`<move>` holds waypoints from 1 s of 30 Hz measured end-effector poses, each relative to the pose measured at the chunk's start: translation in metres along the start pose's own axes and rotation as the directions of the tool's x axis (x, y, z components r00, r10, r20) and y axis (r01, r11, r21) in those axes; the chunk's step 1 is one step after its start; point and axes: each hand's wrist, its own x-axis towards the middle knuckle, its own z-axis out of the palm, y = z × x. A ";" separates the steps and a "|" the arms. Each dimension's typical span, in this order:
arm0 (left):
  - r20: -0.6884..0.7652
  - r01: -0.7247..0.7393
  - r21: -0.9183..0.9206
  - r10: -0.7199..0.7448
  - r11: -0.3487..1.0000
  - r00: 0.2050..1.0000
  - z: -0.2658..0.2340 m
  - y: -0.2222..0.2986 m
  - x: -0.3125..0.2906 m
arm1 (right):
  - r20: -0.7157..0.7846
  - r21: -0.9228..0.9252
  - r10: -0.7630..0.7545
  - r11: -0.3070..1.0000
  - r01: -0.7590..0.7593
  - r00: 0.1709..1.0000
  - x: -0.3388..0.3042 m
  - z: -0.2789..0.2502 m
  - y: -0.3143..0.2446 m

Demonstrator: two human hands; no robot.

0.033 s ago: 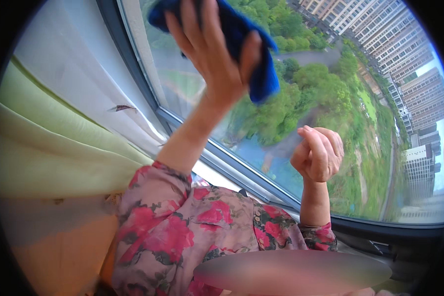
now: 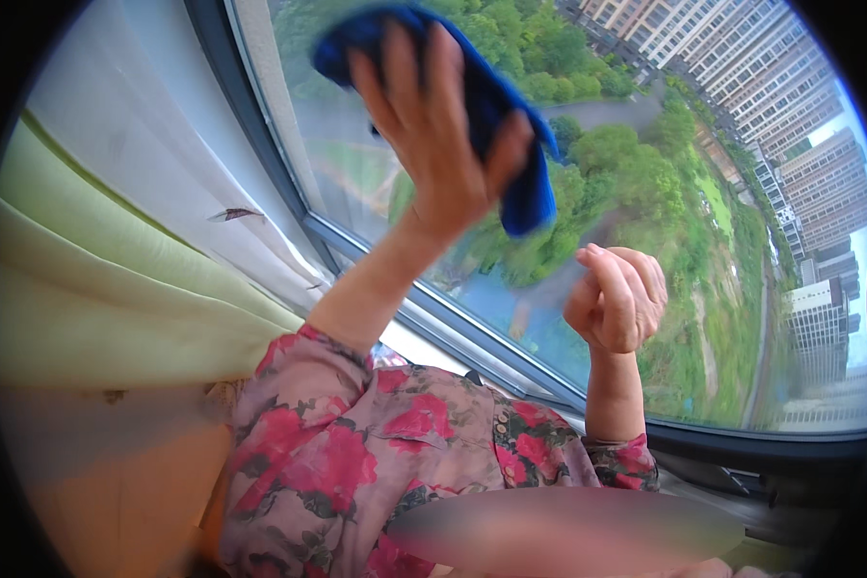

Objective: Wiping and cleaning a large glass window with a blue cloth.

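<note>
Head cam: left hand (image 2: 443, 159) spread flat over the blue cloth (image 2: 528, 197), seemingly on the window pane (image 2: 564, 347); right hand (image 2: 621, 301) loosely curled, looks empty. Probably mid-wipe, can't tell what's done or left.

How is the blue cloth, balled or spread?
Spread lengthwise: the cloth extends past the left hand at both ends. Folded layers: cannot tell.

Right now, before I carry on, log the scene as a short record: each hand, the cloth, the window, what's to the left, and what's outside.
left hand: fingers spread over the cloth
cloth: blue, under the left hand, in front of the window pane
right hand: loosely curled, nothing seen in it; glass contact unclear
window frame: dark
left side: white curtain, light green curtain
outside: trees, tall buildings
</note>
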 end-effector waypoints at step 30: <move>0.036 0.084 -0.574 -0.078 0.814 0.996 0.013 0.023 0.025 | 0.156 -0.196 0.038 0.981 -0.007 0.987 0.050 0.009 0.009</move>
